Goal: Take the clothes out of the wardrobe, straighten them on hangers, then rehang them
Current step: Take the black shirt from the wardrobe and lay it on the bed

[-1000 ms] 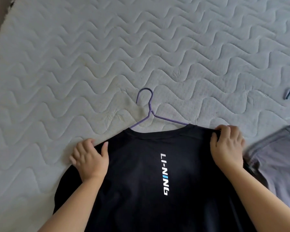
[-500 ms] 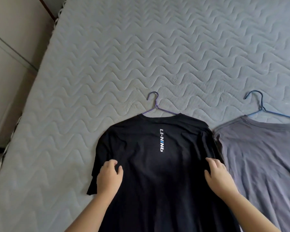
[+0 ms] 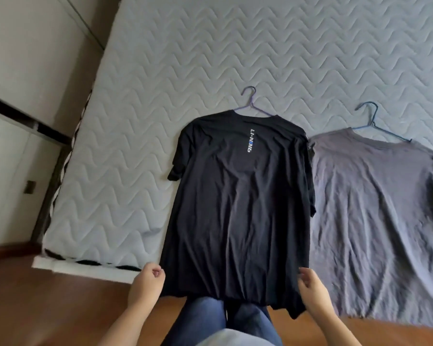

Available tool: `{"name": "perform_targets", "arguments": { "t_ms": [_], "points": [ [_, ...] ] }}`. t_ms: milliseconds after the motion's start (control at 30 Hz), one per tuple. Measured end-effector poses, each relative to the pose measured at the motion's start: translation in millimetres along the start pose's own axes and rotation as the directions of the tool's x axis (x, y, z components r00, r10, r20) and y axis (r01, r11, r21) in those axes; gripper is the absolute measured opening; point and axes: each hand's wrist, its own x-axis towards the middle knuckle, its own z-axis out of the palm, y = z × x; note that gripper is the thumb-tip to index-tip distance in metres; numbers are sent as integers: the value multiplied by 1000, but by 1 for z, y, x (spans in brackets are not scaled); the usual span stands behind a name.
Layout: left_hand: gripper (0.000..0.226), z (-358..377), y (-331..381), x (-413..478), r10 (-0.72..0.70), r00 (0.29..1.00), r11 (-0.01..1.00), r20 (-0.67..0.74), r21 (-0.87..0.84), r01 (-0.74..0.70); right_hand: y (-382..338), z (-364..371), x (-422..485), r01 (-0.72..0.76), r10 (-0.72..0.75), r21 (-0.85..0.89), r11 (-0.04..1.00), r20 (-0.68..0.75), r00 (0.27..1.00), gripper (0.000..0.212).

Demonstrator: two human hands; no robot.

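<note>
At bed [image 3: 135, 146] edge, with fingers of left hand [image 3: 146, 280] and right hand [image 3: 313, 289] curled at black shirt [image 3: 235, 208] hem (grip unclear), tug both corners evenly, keeping hanger [image 3: 250, 106] centred.

The black short-sleeved T-shirt [image 3: 240, 208] is thin, soft, matt knit cloth with shallow lengthwise creases and a faint sheen where light falls down its middle. Its lettering [image 3: 250, 140] is a smooth white and blue print. The grey T-shirt [image 3: 375, 208] is similar matt cloth, more wrinkled. The thin purple hanger [image 3: 250, 101] and the thin blue hanger [image 3: 371, 116] look like smooth coated wire; what lies under the coating cannot be told. The pale grey bed mattress [image 3: 185, 71] has a matt quilted fabric cover, stitched in wavy lines that puff the surface. The reddish-brown floor [image 3: 60, 295] is smooth wood with a soft gloss. The blue trousers [image 3: 205, 318] are matt denim. The pale cupboard doors [image 3: 23, 58] are smooth and matt.
</note>
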Motion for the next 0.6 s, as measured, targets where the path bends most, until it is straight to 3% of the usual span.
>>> {"name": "perform_targets", "arguments": {
  "t_ms": [200, 433, 600],
  "points": [
    [14, -11, -70, -31, -75, 991, 997, 107, -11, 77, 35, -2, 1, -54, 67, -192, 980, 64, 996, 26],
    [10, -18, -156, -53, -23, 988, 996, 153, -77, 36, -25, 7, -21, 147, -137, -262, 954, 56, 989, 19],
    [12, -25, -258, -69, -138, 979, 943, 147, -282, 176, -56, 67, -58, 214, -194, -315, 925, 95, 976, 19]
  ]
}}
